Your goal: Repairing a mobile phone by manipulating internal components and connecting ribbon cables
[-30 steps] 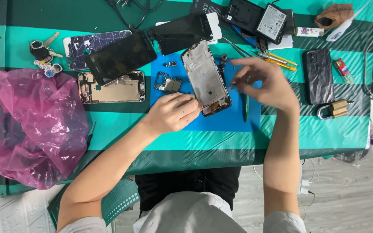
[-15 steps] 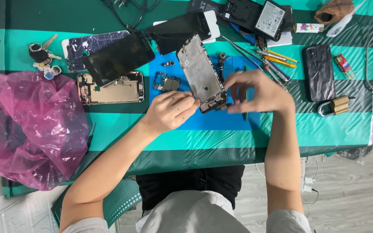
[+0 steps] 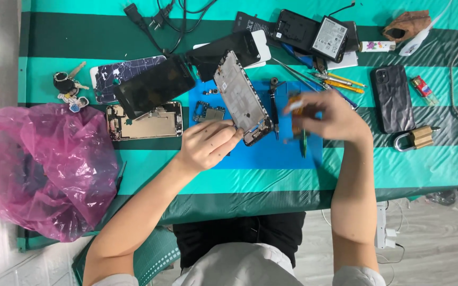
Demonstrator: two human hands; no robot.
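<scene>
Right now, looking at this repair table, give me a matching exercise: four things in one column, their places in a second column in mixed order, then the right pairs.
Things:
1. crumpled pink plastic bag
2. brass-coloured padlock
3. black phone with wavy textured back
4. silver phone frame

Places:
A. on the blue mat, touched by the left hand
B. table's far left edge
C. just above the padlock
D. near the table's right edge, on a green stripe

Pairs: 1-B, 2-D, 3-C, 4-A
</scene>
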